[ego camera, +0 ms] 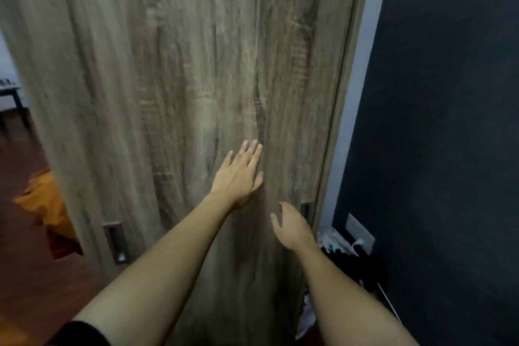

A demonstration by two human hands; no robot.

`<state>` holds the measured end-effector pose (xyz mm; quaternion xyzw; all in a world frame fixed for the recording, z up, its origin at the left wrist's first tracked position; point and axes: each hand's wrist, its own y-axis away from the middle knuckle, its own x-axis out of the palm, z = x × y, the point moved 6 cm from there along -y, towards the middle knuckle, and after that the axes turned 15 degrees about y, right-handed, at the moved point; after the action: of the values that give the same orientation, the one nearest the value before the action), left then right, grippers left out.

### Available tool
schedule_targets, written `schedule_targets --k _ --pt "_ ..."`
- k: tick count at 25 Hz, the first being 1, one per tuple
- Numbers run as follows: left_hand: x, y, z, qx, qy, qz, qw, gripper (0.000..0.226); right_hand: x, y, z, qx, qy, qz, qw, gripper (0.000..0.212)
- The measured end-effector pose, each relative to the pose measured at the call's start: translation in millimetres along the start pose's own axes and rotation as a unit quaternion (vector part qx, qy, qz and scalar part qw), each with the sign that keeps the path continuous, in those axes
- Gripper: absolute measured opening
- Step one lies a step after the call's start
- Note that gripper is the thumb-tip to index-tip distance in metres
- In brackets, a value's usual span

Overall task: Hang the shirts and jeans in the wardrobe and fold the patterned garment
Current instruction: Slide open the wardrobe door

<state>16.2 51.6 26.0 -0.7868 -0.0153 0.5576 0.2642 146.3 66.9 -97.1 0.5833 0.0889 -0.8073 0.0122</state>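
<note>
A tall wood-grain wardrobe door [174, 70] fills most of the view. My left hand [240, 174] lies flat against the door with straight fingers. Lower and to the right, my right hand [293, 226] reaches toward the recessed handle [305, 209] at the door's right edge; its fingers are loosely spread and hold nothing. A second recessed handle [116, 241] sits at the door's lower left. No shirts, jeans or patterned garment can be told apart here; the wardrobe's inside is hidden.
A dark blue wall [449, 121] with a white socket [361, 232] stands to the right. Dark and white items [339, 247] lie at its foot. An orange cloth [45, 199] lies on the reddish floor at left, beyond it a small table [11, 93].
</note>
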Motion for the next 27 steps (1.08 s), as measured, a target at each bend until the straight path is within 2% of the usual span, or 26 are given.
schedule_targets --k 3,5,8,10,12,15,20,27 --pt "36.1 -27.1 -19.0 0.041 -0.013 -0.014 0.999 0.06 28.1 -28.2 -43.7 0.06 -0.001 0.01 0.998 0.048" --pt "70.3 -44.0 -24.8 0.069 -0.035 -0.011 0.997 0.06 50.5 -45.4 -74.4 0.122 0.002 0.054 0.991 0.049" --pt "125.2 -63.2 -24.5 0.168 -0.121 -0.045 0.977 0.059 79.7 -66.2 -103.2 0.17 -0.032 0.097 0.98 0.055" --pt "154.2 -70.2 -25.2 0.233 -0.184 -0.073 0.952 0.061 93.8 -80.1 -114.3 0.163 -0.05 0.088 0.981 0.056" --pt "170.0 -79.1 -26.0 0.265 -0.219 -0.101 0.934 0.062 100.2 -86.7 -117.0 0.166 -0.07 0.085 0.98 0.056" --pt "185.1 -95.5 -21.0 0.292 -0.242 -0.119 0.918 0.061 103.6 -96.5 -120.0 0.167 -0.057 0.077 0.981 0.061" --pt "196.3 -102.4 3.9 0.331 -0.301 -0.16 0.88 0.056 107.0 -106.7 -114.7 0.116 -0.033 0.056 0.991 0.076" --pt "180.9 -86.0 30.0 0.336 -0.307 -0.172 0.874 0.061 114.7 -100.7 -80.2 0.109 -0.005 0.029 0.994 0.081"
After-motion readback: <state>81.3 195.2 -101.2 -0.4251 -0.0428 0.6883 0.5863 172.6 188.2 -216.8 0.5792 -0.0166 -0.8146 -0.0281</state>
